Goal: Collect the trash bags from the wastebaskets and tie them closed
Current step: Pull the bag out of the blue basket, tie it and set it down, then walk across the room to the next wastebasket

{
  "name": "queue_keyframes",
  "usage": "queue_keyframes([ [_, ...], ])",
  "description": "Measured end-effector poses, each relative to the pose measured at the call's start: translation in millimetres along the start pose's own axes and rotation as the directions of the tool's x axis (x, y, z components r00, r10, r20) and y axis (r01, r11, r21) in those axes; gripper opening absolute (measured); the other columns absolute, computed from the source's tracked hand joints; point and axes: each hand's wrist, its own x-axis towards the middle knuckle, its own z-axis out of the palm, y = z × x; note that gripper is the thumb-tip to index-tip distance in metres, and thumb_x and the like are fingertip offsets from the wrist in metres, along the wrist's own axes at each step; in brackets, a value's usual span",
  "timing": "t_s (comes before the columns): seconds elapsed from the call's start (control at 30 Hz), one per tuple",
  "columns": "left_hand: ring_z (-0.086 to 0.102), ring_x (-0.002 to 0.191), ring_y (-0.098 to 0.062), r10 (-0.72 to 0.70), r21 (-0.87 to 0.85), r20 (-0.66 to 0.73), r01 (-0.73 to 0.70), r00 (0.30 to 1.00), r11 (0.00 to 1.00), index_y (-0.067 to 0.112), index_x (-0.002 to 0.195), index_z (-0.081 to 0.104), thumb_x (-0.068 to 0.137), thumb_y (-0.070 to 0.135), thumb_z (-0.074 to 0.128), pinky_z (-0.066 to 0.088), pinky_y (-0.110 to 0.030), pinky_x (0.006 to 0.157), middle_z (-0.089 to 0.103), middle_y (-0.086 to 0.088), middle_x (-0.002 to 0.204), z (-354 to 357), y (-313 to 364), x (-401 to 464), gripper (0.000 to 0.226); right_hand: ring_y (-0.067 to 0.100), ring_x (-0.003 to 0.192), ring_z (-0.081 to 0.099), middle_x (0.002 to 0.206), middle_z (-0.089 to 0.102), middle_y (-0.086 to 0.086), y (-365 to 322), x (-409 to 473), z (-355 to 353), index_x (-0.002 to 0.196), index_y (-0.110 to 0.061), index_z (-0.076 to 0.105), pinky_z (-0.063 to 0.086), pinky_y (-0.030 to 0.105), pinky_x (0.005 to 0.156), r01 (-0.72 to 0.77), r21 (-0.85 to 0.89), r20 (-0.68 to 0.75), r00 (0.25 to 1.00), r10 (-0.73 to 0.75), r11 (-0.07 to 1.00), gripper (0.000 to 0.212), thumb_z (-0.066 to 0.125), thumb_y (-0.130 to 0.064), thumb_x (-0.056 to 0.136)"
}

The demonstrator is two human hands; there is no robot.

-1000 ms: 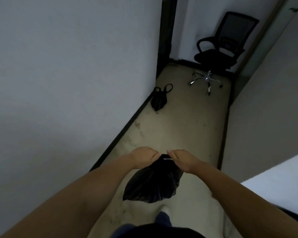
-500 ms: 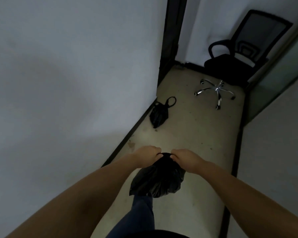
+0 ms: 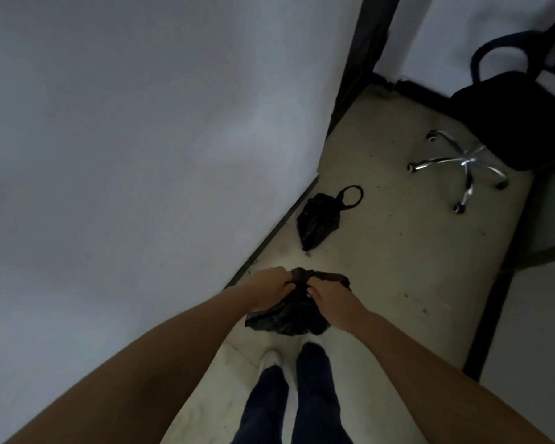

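Note:
A black trash bag hangs in front of me above my feet, its bunched top gathered between both hands. My left hand grips the left side of the bag's neck, and my right hand grips the right side, with a flap of plastic over its knuckles. A second black trash bag, tied shut with a loop at its top, lies on the floor by the left wall's baseboard, a step ahead of me.
A white wall runs close along my left. A black office chair with a chrome star base stands at the back right. Another wall closes the right side, leaving a narrow strip of pale floor.
I have walked forward, so the floor bag and the chair are nearer. My hands have come closer together on the bag's neck, and the bag hangs lower and more bunched.

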Motion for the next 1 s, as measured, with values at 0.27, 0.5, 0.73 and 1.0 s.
queue_keyframes([
  [0.27,0.041,0.13,-0.026,-0.054,0.433,-0.127,0.104,0.99,0.896,0.016,0.135,0.043,0.1,0.029,0.031,0.023,-0.038,0.112,0.045,-0.008,0.139,-28,-91,113,0.038,0.016,0.058,0.046,0.065,0.041,-0.006,31,169,31,0.079,-0.016,0.037,0.028,0.028,0.052,0.054,0.027,0.08,0.995,-0.056,0.998,0.026,0.031,-0.026,0.102],
  [0.5,0.063,0.079,-0.024,0.238,0.793,-0.221,0.032,0.946,0.609,0.015,0.079,0.066,0.072,0.01,0.067,0.03,-0.044,0.108,0.063,-0.005,0.077,-69,-184,143,0.009,0.021,0.077,0.057,0.08,0.054,0.001,93,287,80,0.08,-0.018,0.042,0.036,0.029,0.064,0.066,-0.003,0.132,0.989,-0.065,0.998,0.027,0.03,-0.026,0.102],
  [0.73,0.058,0.074,-0.024,0.319,0.852,-0.246,0.047,0.915,0.522,0.013,0.077,0.06,0.085,0.005,0.044,0.021,-0.043,0.112,0.056,-0.004,0.072,-56,-202,150,0.019,0.02,0.078,0.042,0.068,0.032,-0.007,155,349,127,0.073,-0.022,0.032,0.031,0.03,0.068,0.051,-0.27,0.271,0.962,0.025,0.962,0.031,0.026,-0.023,0.103],
  [1.0,0.059,0.072,-0.025,0.326,0.856,-0.266,0.066,0.907,0.513,0.012,0.077,0.062,0.087,0.01,0.039,0.025,-0.042,0.11,0.058,-0.005,0.071,-54,-205,151,0.025,0.029,0.1,0.058,0.099,0.059,0.009,165,361,142,0.113,-0.008,0.052,0.041,0.033,0.074,0.011,-0.243,0.266,0.962,0.056,0.97,0.029,0.03,-0.023,0.102],
])
